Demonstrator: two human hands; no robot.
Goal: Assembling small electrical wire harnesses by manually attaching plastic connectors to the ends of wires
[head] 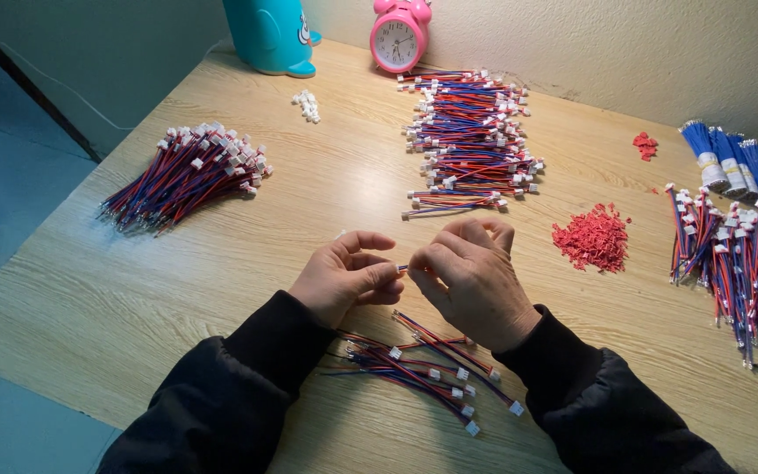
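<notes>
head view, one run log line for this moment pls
left hand: pinching wire end | right hand: pinching same wire end | loose wires: under wrists | red pieces: right of hands

Bare tabletop (309,211) ahead of hands, wire bundles (188,175) left (more far right), red scrap pile (591,237) right

The left hand (344,274) and right hand (471,279) meet over the table (133,290), pinching a small wire end (403,268) between fingertips. Loose wires (423,364) lie under the wrists; red bits (591,237) sit right, a pink clock (399,35) behind
</notes>
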